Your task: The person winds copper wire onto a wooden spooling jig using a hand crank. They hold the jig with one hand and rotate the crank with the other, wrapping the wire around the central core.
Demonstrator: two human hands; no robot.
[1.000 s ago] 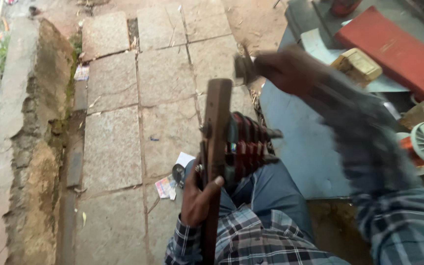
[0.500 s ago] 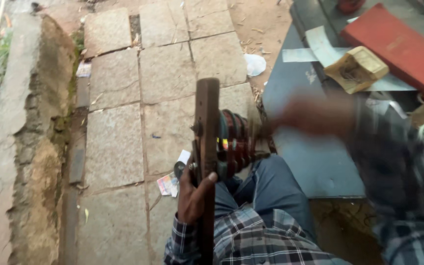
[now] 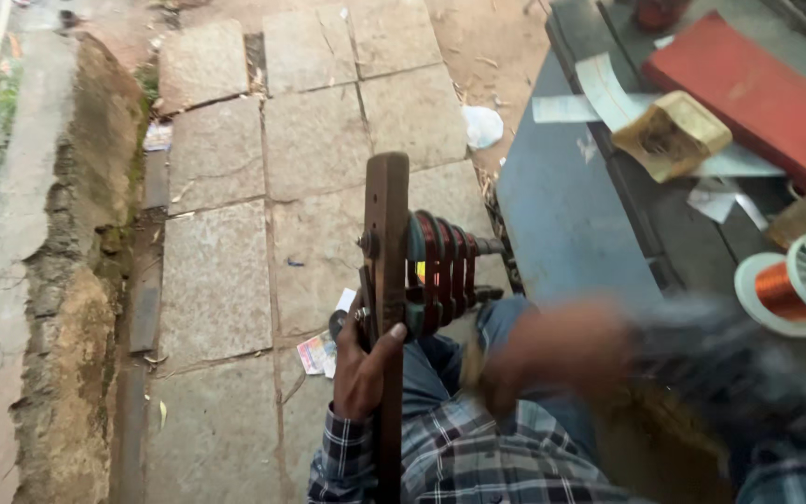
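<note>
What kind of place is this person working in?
Probably an open-air roadside repair stall: grey stone paving slabs underfoot, a blue metal workbench alongside, a white spool of copper wire on it, and a wooden winding frame with coils.

ok quick count: two hands, left hand and right hand, the right too blurred to say more; one upright wooden board; one stack of reddish coils on it, I can't count the loops; one copper wire spool; one red flat box; one crumpled tan paper packet; one white wad on the paving; one blue-grey worktop
</note>
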